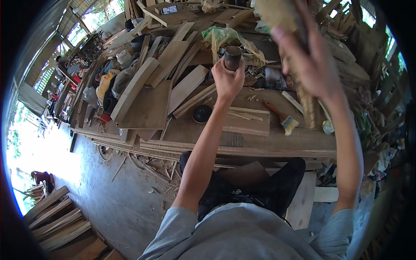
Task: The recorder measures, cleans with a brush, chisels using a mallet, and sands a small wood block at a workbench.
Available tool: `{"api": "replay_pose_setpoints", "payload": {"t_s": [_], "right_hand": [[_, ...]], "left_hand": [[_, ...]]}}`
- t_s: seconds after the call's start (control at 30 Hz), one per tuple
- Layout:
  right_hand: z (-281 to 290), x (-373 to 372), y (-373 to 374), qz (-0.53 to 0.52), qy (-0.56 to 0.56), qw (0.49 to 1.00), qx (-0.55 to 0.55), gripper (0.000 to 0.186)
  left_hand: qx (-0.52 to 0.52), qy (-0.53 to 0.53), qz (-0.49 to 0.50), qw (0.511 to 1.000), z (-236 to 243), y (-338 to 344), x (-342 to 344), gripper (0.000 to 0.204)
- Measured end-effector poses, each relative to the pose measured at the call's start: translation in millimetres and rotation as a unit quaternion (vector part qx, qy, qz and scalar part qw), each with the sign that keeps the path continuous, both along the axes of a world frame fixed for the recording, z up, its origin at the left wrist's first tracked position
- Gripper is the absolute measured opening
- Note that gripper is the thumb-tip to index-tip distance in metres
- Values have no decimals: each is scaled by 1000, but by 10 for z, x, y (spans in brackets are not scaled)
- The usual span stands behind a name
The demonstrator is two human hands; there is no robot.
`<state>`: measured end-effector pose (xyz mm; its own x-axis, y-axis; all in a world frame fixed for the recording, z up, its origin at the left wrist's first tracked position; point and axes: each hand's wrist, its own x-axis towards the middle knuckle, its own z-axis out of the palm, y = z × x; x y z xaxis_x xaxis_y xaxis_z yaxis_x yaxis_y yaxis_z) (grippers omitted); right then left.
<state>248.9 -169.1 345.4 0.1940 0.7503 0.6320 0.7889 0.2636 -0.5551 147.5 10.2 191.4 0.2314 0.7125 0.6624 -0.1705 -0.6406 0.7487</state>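
My left hand [229, 81] is closed in a fist around a dark, round-topped tool handle [233, 55] that stands upright over the workbench. The tool's lower end is hidden below the fist. Raised at the upper right, my right hand [314, 65] grips a long, rough wooden club [307, 104], blurred by motion. The club's thick end reaches the top of the view and its narrower end points down toward the bench. Beneath my left forearm lies a flat board [249, 123] with thin wood strips on it. A brush [284, 118] with pale bristles and a black dome-shaped object [202, 113] rest nearby.
Planks [171, 63] and a squared beam [136, 89] pile up on the left. A green-yellow plastic bag [223, 37] sits behind my left hand. At the right is a small jar [328, 127]. Shavings litter the concrete floor [115, 203]; more timber [60, 221] lies at lower left.
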Motion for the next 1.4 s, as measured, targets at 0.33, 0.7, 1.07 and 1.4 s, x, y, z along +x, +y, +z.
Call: {"api": "replay_pose_setpoints", "payload": {"t_s": [0.33,0.7,1.07,1.4], "right_hand": [[126,29,4,-32,2,998,-60,67],[1006,-894,-218,-53,127,933,-334,82],[-324,-15,-122,27,-57,996,-66,72],[-487,-169,-339,14,-36,986,-165,79]], "left_hand": [[10,8,11,1000,17,16,-75,27],[42,-17,1,999,-31,-12,-9,18],[21,-58,25,998,-67,58,-163,23],[16,-45,-7,999,-105,31,-140,22]]}}
